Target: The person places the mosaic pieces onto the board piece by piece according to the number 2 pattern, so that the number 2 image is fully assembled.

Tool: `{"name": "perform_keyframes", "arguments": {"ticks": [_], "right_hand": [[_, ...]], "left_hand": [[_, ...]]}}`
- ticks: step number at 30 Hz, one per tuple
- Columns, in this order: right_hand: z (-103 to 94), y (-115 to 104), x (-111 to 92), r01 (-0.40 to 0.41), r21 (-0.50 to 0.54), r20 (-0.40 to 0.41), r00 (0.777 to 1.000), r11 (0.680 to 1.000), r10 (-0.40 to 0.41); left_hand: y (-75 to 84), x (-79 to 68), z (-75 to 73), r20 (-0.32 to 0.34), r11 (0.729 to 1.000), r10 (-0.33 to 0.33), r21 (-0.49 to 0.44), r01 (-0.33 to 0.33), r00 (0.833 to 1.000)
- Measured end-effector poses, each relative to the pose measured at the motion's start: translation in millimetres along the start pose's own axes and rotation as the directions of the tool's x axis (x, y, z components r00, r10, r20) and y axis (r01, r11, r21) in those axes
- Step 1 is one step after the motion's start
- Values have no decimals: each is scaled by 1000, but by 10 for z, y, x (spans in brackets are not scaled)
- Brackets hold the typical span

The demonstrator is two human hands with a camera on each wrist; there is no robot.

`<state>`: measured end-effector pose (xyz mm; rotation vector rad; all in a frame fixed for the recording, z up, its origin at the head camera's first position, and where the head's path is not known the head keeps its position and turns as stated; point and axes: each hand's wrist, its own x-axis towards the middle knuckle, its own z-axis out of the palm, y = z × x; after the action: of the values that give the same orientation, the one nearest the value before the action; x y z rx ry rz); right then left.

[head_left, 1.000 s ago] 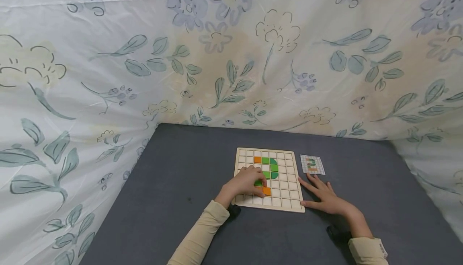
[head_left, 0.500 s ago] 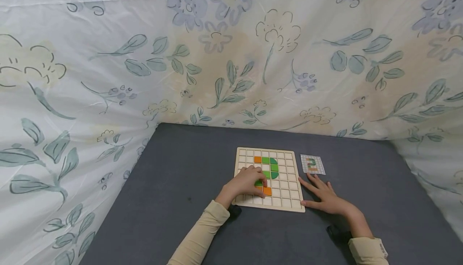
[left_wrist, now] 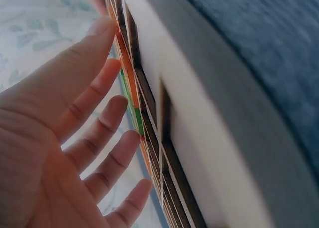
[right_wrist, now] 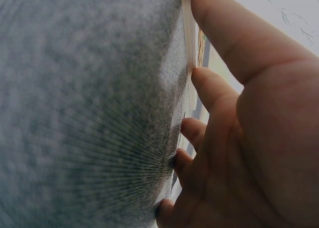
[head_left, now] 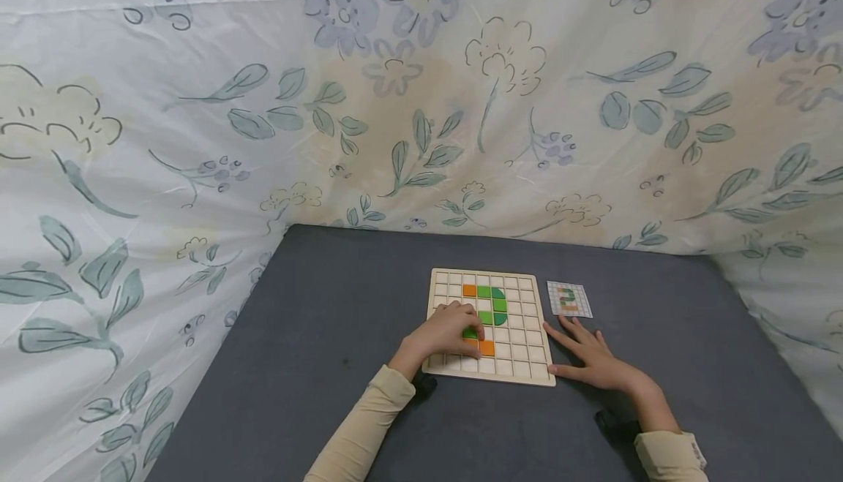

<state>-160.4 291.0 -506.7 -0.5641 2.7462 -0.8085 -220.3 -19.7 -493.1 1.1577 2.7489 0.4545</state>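
Observation:
A square wooden grid board [head_left: 520, 378] lies on the dark cloth with white cells and several coloured tiles. My left hand [head_left: 446, 332] rests over its lower left part, fingers spread and slightly bent. In the left wrist view its thumb and fingertips touch or hover close to the orange tiles [left_wrist: 128, 63] and green tile [left_wrist: 134, 113]. At the board's lower middle, an orange tile [head_left: 486, 348] sits beside the left thumb; a green tile [head_left: 470, 333] is partly hidden. My right hand [head_left: 596, 360] lies spread at the board's right edge, thumb and index finger touching it.
A small printed pattern card [head_left: 570, 300] lies right of the board, just beyond the right hand's fingertips. Orange and green tiles, some rounded, form a curve on the board's upper half. A floral fabric [head_left: 395, 102] hangs behind and left of the table [head_left: 342, 336].
Both hands stay almost still. The left thumb and index finger shift very slightly on the board; no tile visibly moves.

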Motion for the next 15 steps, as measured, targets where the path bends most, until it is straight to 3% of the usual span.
{"name": "perform_keyframes", "arguments": {"ticks": [15], "right_hand": [[0, 23, 0, 24, -5, 4, 1000, 1000, -24]], "left_hand": [[-104, -101, -42, -26, 999, -8, -33, 7, 1000]]}}
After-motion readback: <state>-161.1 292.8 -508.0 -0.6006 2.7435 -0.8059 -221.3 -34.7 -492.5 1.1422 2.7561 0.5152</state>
